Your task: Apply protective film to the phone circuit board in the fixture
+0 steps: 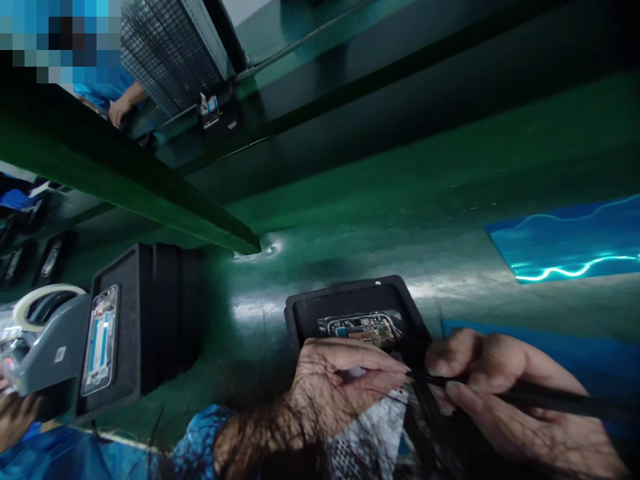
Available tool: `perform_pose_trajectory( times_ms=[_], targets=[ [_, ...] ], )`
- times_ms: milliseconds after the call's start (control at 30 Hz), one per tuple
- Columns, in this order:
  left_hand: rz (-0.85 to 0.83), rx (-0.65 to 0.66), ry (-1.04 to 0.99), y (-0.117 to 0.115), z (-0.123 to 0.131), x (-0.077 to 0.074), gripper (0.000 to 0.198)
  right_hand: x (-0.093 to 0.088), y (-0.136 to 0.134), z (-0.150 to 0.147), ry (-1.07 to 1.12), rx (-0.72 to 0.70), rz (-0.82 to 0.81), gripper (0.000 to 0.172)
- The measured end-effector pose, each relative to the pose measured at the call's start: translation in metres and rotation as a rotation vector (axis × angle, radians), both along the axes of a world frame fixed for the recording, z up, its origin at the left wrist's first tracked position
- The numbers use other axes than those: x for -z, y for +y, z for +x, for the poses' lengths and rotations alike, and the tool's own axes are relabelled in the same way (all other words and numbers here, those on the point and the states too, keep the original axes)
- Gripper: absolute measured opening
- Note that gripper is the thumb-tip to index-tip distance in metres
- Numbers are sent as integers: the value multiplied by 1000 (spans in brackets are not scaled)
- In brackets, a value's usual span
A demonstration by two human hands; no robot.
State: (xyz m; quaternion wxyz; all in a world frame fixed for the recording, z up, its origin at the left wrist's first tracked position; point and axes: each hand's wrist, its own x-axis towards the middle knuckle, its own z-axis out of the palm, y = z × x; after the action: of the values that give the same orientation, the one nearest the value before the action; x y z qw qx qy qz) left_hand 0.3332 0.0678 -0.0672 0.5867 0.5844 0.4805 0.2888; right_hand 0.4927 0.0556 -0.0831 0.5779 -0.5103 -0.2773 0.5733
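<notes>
In front of me, a black tray (345, 293) holds an opened phone (367, 327) with its circuit board and a copper-coloured ribbon showing; my hands cover its lower part. My right hand (505, 387) is closed around a thin black tool (540, 397), possibly tweezers, whose tip points left. My left hand (345, 377) reaches over the tray with thumb and forefinger pinched at that tip. Whatever lies between those fingertips is too small or hidden to name. A whitish perforated sheet (370, 437) lies below my left hand.
Left stand stacked black trays (170, 320), an opened phone frame (101, 340) on the near one, a grey tape dispenser (55, 343) beside it. A green beam (150, 193) crosses overhead. Blue mats (575, 240) lie right. Co-workers' hands show at far left (17, 420) and top left (125, 103).
</notes>
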Motion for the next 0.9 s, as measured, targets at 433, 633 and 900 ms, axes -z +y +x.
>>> perform_pose_trajectory(
  times_ms=[433,633,900],
  targets=[
    [-23,24,-4,-1,0,0,9,5,-3,4,-12,-4,-34,27],
    [-25,34,4,0,0,0,9,-5,0,0,-12,18,-135,32],
    [85,-37,72,-3,-5,-4,10,5,2,8,-66,56,-86,32]
  ],
)
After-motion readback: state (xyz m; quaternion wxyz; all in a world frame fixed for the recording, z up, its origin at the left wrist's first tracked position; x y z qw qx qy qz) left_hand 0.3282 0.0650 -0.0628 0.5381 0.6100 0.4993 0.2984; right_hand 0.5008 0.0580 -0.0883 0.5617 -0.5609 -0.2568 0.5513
